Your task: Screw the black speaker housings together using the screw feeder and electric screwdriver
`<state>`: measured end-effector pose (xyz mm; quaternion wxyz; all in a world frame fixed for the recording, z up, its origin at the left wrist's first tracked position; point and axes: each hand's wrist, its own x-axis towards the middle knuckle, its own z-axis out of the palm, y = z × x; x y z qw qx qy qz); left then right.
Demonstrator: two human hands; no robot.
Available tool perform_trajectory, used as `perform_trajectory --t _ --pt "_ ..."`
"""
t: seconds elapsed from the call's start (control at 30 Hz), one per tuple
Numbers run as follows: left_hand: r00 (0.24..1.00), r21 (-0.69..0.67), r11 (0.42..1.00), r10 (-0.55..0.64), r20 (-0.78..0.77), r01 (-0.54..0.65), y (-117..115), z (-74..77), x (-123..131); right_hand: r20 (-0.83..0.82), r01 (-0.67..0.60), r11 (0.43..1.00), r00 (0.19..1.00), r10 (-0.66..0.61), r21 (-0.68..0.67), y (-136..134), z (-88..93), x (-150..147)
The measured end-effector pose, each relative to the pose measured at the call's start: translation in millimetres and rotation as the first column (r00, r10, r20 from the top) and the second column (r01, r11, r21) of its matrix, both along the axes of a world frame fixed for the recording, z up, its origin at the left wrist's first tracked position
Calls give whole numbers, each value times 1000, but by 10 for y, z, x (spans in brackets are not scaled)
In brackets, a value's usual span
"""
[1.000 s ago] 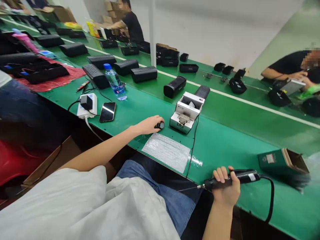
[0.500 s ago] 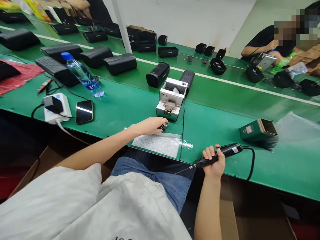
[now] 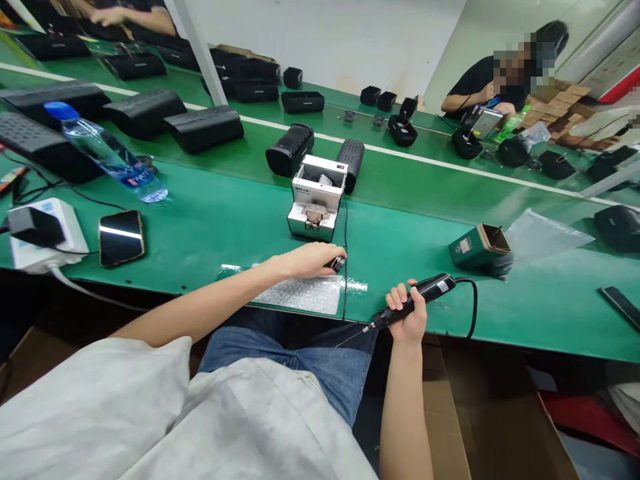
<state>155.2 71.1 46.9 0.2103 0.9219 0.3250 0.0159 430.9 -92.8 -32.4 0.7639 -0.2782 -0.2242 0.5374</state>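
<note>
My left hand [image 3: 320, 257] reaches across the near edge of the green table, its fingers closed on a small dark round part [image 3: 338, 263] with a silvery rim. Beneath that forearm lies a sheet of bubble wrap [image 3: 303, 295]. A black electric screwdriver [image 3: 435, 287] is gripped in my right hand [image 3: 409, 312] at the table's edge. Its long thin bit points left and down over my lap. Just beyond my left hand stands a silver screw feeder [image 3: 317, 193], with a black cable [image 3: 345, 253] running down beside it.
Black speaker housings [image 3: 205, 128] line the table's far side. On the left are a water bottle [image 3: 107, 153], a phone [image 3: 121, 238] and a power strip [image 3: 67, 233]. A green tin [image 3: 477, 245] and a clear plastic bag [image 3: 545, 233] stand right. A co-worker [image 3: 480, 93] sits across.
The view has swung to the right. My left hand has moved rightward past the screw feeder's front, still holding the small round part. My right hand keeps its hold on the electric screwdriver.
</note>
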Motion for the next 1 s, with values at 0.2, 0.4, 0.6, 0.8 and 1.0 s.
perform_trajectory --t 0.2,0.4,0.6,0.8,1.0 --pt "978 58 976 208 10 -208 27 -20 273 17 3 1000 1000 -3 5 -1 -12 -7" --pt "956 26 956 293 19 -294 13 -6 285 10 4 1000 1000 -4 8 -13 24 -25" --pt "958 -105 955 284 33 -279 -275 168 -325 9 22 999 1000 -21 -47 -30 128 -66" --pt "844 -357 840 496 202 -408 -529 181 -706 -8 26 991 1000 -27 -129 -18 283 -117" --pt "658 -503 768 619 428 -395 -441 64 -892 -9 48 975 999 -51 -218 -41 367 -149"
